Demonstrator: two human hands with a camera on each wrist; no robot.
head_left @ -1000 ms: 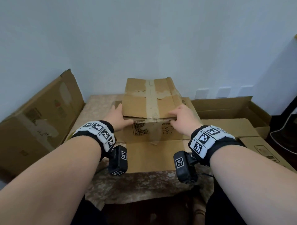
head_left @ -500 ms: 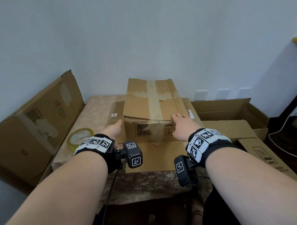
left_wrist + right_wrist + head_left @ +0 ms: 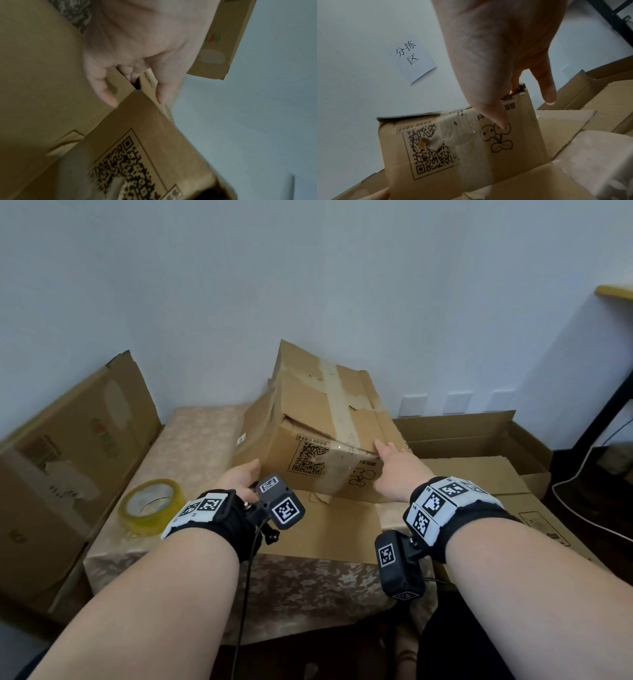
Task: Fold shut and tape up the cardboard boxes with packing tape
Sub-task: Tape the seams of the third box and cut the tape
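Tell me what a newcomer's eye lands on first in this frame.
The worn cardboard box, tipped askew at the table's middle, with old tape down its top and a QR code on its near face. Both hands reach for it: the left hand at its lower left corner, the right hand at its right edge.

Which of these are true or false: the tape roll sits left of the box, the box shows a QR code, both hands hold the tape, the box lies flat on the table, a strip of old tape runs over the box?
1. The tape roll sits left of the box. True.
2. The box shows a QR code. True.
3. Both hands hold the tape roll. False: the left hand and right hand are at the box; the roll lies untouched on the table.
4. The box lies flat on the table. False: it is tilted.
5. A strip of old tape runs over the box. True.
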